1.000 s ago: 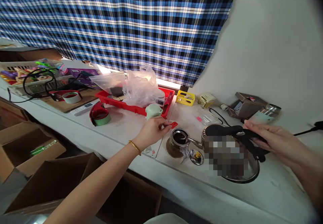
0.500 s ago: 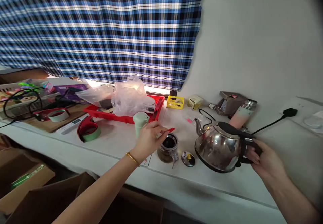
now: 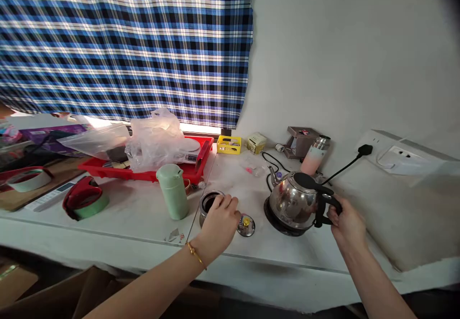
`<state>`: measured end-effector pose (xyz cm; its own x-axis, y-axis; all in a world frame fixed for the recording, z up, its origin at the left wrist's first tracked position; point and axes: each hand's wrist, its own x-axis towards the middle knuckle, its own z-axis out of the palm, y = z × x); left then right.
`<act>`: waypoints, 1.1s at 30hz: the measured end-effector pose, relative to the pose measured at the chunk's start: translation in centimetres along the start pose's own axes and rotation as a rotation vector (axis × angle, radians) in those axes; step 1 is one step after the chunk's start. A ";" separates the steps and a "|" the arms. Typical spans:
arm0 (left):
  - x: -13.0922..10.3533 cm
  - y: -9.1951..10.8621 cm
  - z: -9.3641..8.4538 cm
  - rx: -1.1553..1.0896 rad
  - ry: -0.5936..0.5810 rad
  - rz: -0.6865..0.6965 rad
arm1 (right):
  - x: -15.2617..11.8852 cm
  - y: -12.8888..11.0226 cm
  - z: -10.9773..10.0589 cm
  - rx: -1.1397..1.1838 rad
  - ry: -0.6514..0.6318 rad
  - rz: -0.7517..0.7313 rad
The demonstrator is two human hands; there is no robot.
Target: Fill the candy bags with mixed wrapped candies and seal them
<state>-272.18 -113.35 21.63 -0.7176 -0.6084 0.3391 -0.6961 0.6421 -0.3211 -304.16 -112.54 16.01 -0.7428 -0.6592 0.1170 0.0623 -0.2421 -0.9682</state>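
My right hand [image 3: 348, 224] is wrapped round the black handle of a shiny steel kettle [image 3: 291, 200], its spout pointing left. Beneath the kettle lies a round black base [image 3: 275, 221]; whether they touch all round I cannot tell. My left hand [image 3: 219, 228] hangs in front of a small steel teapot [image 3: 205, 205] whose top is open and dark inside. Its fingers are bent downward, and the back of the hand hides what they hold, if anything. Just right of those fingers, a round steel lid [image 3: 246, 226] with a yellow knob lies on the table.
A pale green bottle [image 3: 173, 192] stands left of the teapot. Behind it sits a red tray [image 3: 143, 173] with plastic bags and a scale. Tape rolls [image 3: 86, 201] lie at left. A yellow basket [image 3: 229, 145], a pink bottle [image 3: 316, 153] and a plugged-in cord [image 3: 345, 165] are at the back.
My right hand has lowered the kettle onto or just over its base. My left hand has moved down to the teapot's right side, and the small red piece it held is out of sight.
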 end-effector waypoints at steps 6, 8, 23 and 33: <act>-2.6 1.2 -0.7 -0.034 0.072 -0.027 | -0.1 0.8 1.7 0.043 0.172 0.126; -3.9 1.4 -0.8 -0.109 0.149 -0.082 | 0.2 1.4 1.3 0.028 0.186 0.144; -6.6 2.7 1.3 -0.409 0.350 -0.490 | -16.4 0.8 9.8 -0.253 -0.970 -0.711; -9.4 2.5 4.0 -0.907 0.269 -0.880 | -16.3 5.4 12.1 0.061 -0.771 0.021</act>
<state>-267.27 -107.86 14.06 0.0725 -0.9413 0.3297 -0.5901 0.2260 0.7751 -283.63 -111.76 11.51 -0.0682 -0.9680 0.2416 0.1245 -0.2486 -0.9606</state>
